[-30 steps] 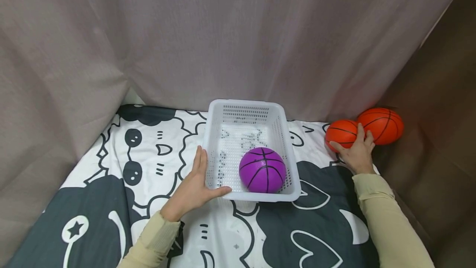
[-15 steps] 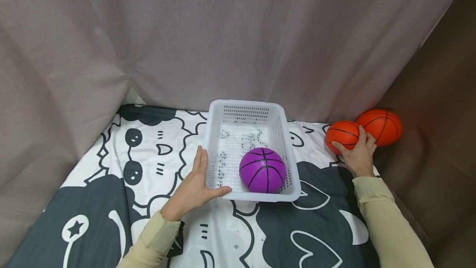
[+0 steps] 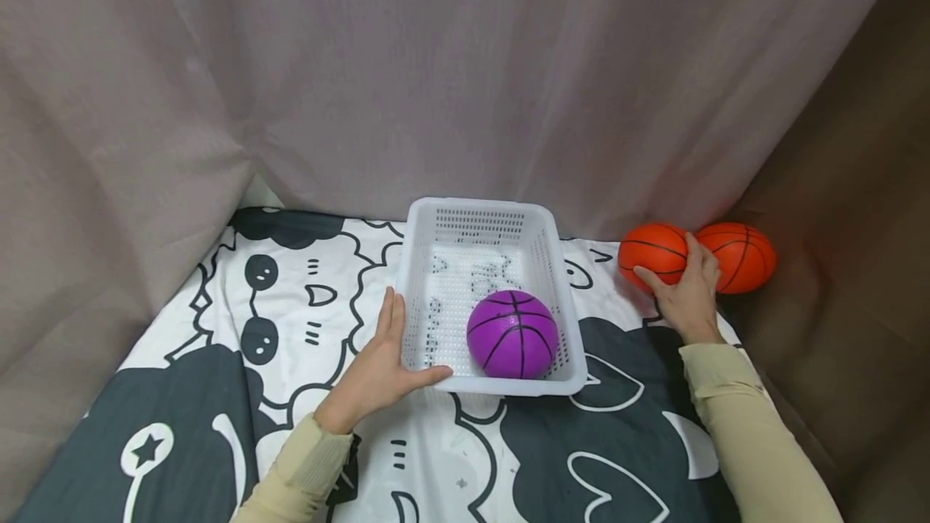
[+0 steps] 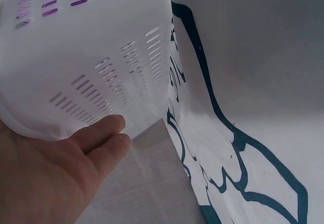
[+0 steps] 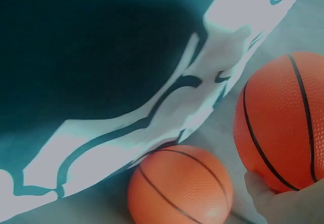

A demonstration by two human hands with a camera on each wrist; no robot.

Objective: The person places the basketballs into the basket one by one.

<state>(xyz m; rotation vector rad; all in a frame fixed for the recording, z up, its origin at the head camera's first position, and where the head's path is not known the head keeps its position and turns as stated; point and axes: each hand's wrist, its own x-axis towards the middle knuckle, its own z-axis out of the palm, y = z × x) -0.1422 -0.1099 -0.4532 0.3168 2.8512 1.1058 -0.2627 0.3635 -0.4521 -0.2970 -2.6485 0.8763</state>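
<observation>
Head view: the first orange ball (image 3: 652, 252) is gripped by the right hand (image 3: 689, 297) beside a second orange ball (image 3: 747, 257); well leftward, the left hand (image 3: 376, 371), fingers straight, touches a white basket (image 3: 501, 386) holding a purple ball (image 3: 513, 334).

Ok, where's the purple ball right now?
In the head view, the purple ball sits in the white basket, at its near right corner, across from the left hand.
</observation>
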